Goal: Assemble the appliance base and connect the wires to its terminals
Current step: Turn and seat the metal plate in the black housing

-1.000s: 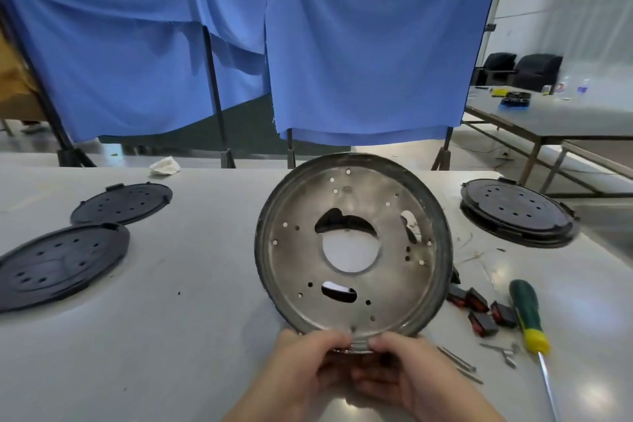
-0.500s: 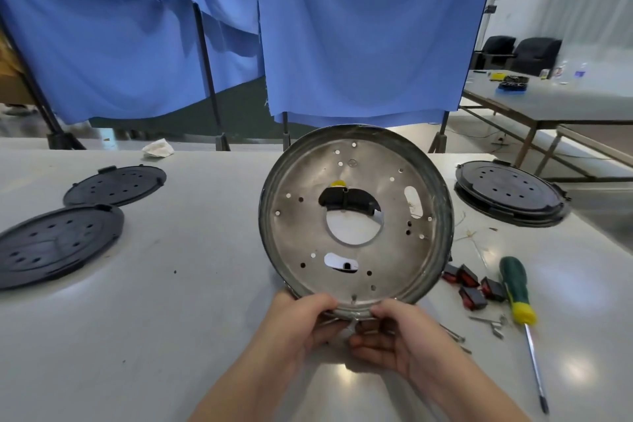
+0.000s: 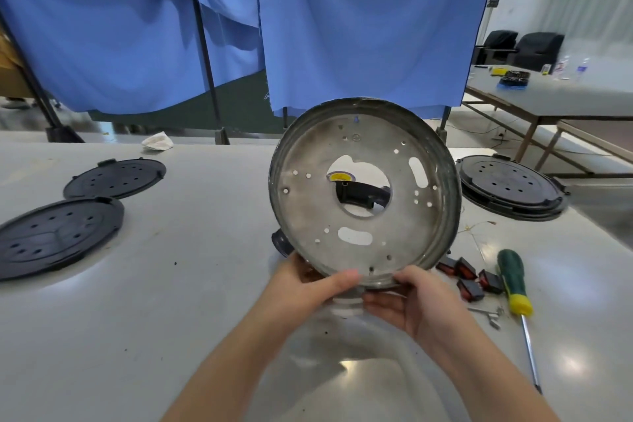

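Where curtains (image 3: 359, 20) hang, a grey table (image 3: 171, 319).

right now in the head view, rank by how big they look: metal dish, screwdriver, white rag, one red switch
1. metal dish, though it is nearest the camera
2. screwdriver
3. white rag, farther back, so unsure against the next
4. red switch

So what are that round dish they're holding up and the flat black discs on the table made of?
The dish looks like dull grey sheet metal, stained, with punched holes. The black discs look like moulded plastic, matte with a faint sheen, though painted metal can't be ruled out.
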Motion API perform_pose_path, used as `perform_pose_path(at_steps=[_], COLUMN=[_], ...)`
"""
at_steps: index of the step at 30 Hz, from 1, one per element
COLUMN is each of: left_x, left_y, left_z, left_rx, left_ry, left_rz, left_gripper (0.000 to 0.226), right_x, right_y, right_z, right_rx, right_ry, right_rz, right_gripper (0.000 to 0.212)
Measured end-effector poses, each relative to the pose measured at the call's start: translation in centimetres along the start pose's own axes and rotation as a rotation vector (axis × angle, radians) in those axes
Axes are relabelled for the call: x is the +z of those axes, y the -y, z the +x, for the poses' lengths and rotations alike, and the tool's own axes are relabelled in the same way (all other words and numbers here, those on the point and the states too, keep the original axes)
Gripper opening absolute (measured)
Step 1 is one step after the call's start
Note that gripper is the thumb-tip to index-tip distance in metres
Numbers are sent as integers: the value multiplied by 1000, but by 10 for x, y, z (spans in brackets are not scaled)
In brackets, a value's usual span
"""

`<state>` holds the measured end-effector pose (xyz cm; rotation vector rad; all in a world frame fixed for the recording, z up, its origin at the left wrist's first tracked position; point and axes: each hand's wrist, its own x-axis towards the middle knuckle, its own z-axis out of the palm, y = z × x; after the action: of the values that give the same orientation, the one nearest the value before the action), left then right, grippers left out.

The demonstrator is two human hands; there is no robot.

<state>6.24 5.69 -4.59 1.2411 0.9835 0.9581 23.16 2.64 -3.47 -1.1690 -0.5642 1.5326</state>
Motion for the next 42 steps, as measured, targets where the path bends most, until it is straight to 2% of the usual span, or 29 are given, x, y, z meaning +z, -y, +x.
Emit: perform_pose_path(at_steps=[3,5,8,11,13,17,22,25,30,36,42], left_x=[-19,-30,-38,-37,-34,-28,-20,-14,-12,-23,-32], left_y=[-9,-14,-18,-23,-27,-23,-1,10,17,21,25], left_z=[4,7,14,22,27,35,43,46,50,48,39], left_rx=[-26,-63,-41,49,120,222,210,241,338,374,422], left_ry=[-2,-65,-176,-246,-229,-94,-75,-42,-131,-75,-6], left_rz=[-28,2,189,322,447,770,1148,1223,1275,1223,1123], left_gripper=[68,58,36,33,33,26,49,48,21,18,15], right_x=[-6,-11,-17,-21,-22,-24,-27,-26,-24,-24,-31], right_y=[14,23,33,37,36,31,28,27,26,26,27], right_z=[1,2,6,11,13,16,20,22,22,19,16], right_rx=[-39,-57,-77,-77,-73,-65,-66,-59,-49,-59,-78], right_ry=[-52,-77,-100,-99,-92,-80,-85,-89,-82,-78,-108], right_rz=[18,24,5,-21,-46,-16,61,60,29,-15,-178], right_gripper=[22,22,20,20,21,23,22,21,17,15,28])
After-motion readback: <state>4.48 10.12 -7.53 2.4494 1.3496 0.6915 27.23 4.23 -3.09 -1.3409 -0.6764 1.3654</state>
